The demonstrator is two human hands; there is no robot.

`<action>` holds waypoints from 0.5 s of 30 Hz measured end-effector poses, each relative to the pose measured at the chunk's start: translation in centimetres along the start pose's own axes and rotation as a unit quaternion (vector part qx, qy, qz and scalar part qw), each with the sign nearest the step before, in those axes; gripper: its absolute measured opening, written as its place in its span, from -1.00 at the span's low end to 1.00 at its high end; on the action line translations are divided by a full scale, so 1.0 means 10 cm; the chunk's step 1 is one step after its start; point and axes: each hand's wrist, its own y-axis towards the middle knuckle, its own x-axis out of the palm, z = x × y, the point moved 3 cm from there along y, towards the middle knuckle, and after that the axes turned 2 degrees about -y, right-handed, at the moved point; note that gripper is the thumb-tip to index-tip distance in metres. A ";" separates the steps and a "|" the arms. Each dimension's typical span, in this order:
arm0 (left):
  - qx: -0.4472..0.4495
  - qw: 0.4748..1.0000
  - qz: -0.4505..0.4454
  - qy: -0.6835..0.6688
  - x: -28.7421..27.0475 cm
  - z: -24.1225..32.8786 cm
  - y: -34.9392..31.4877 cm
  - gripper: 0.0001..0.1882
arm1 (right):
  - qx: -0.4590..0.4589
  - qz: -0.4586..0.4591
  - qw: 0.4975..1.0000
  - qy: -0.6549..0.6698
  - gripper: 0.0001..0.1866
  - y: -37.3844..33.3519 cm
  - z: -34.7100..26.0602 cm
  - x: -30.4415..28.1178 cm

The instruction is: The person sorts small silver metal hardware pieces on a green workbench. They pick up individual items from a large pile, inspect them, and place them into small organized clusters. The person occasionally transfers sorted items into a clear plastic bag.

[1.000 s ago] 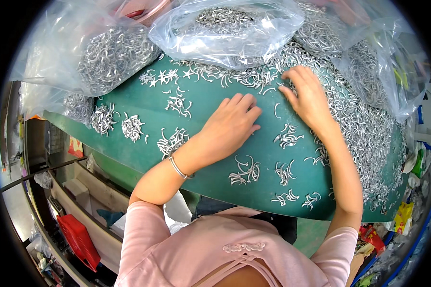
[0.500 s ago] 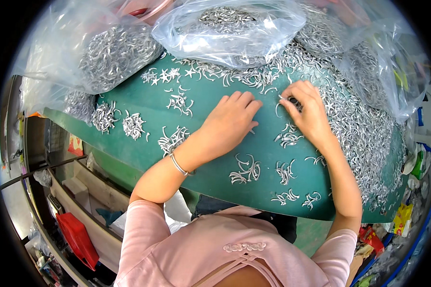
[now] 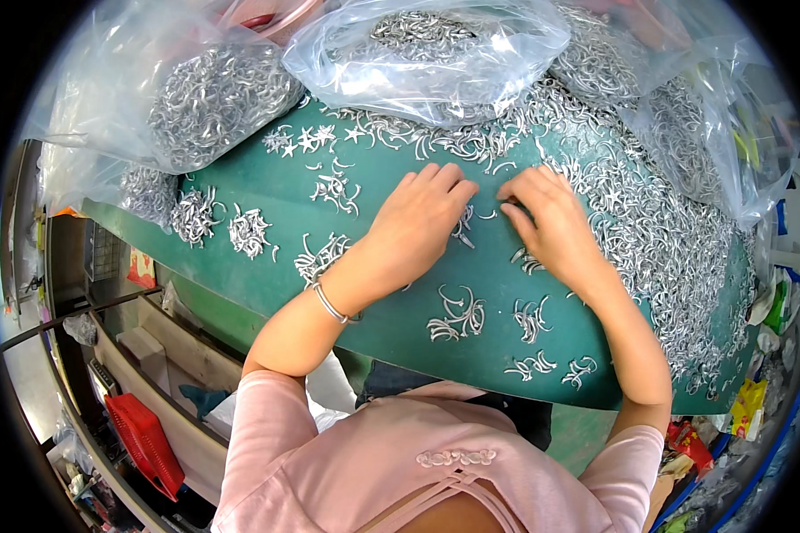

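My left hand [image 3: 422,218] is closed above the green tabletop [image 3: 391,333], its fingers curled down and their tips partly hidden. What it holds, if anything, I cannot make out. Beside its fingers lie a few small curved silver metal pieces [image 3: 462,229]. To the right, my right hand [image 3: 551,218] bends its fingers with the thumb apart from them; no piece shows between them. A small heap [image 3: 526,259] is partly covered by this hand. In front of both hands are several little clusters of the same pieces [image 3: 458,315].
A large spread of curved pieces [image 3: 676,275] covers the right side. Filled clear plastic bags [image 3: 418,75] line the far edge, with another bag [image 3: 213,107] at far left. Star-shaped pieces [image 3: 307,139] lie near it. A red basket [image 3: 142,444] is at lower left.
My left hand has drawn back slightly left, uncovering pieces by its fingers. My right hand has shifted left and nearer; the curved piece at its fingertips is out of its grip.
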 end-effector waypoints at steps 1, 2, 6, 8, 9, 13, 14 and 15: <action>0.001 1.000 -0.003 0.001 0.00 0.00 0.00 -0.73 | -0.007 -0.017 1.000 -0.010 -0.86 -0.01 -0.02 0.04; 0.002 1.000 -0.011 0.001 0.00 0.00 0.01 -0.73 | -0.015 -0.033 0.999 -0.019 -0.85 -0.03 -0.06 0.12; 0.001 1.000 -0.023 0.000 0.01 0.00 0.01 -0.73 | -0.033 -0.062 0.997 0.041 -0.85 -0.04 -0.15 0.17; 0.003 1.000 -0.017 -0.020 0.01 0.03 0.00 -0.72 | 0.006 0.008 0.999 0.053 -0.85 0.01 0.04 0.06; 0.007 0.999 -0.013 -0.041 0.00 0.05 0.01 -0.72 | 0.026 0.043 0.997 0.057 -0.84 0.03 0.17 -0.03; 0.045 0.997 -0.021 -0.067 0.04 0.09 -0.01 -0.70 | 0.089 0.096 0.990 -0.047 -0.84 0.05 0.40 -0.18; 0.044 0.997 -0.031 -0.058 0.06 0.08 -0.01 -0.71 | 0.084 0.087 0.990 -0.078 -0.84 0.05 0.40 -0.13; 0.042 0.997 -0.040 -0.050 0.08 0.08 -0.02 -0.72 | 0.079 0.078 0.988 -0.110 -0.84 0.05 0.39 -0.07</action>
